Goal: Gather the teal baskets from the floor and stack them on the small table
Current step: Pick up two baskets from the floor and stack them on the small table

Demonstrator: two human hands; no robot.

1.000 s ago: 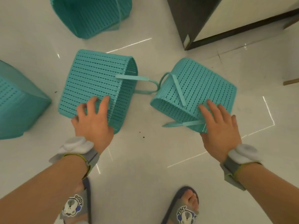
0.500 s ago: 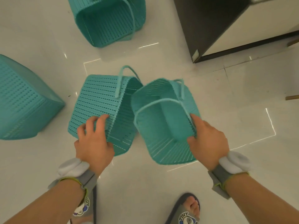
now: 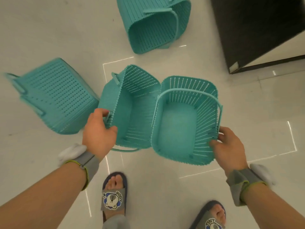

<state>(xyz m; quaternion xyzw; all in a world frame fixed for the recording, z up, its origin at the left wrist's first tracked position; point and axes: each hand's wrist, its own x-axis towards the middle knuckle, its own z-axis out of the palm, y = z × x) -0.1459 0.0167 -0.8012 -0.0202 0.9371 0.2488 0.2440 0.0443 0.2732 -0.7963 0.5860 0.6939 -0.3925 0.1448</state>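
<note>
The left hand is clamped on the near rim of one teal basket, thumb inside and fingers over the outer wall, so the basket hangs tilted with its mouth turned toward the other. The right hand pinches the right wall of a second teal basket, which is held mouth-up and close to level, its thin handle arched across the opening. The two baskets touch along their inner sides, both lifted off the floor; held by the rims like this, each opening stays free, which looks like preparation for nesting one inside the other. To the left a third basket lies on its side on the floor, blurred. Farther ahead a fourth basket also lies tipped over, mouth toward the camera. A dark cabinet stands at upper right. The small worktop is not in view.
</note>
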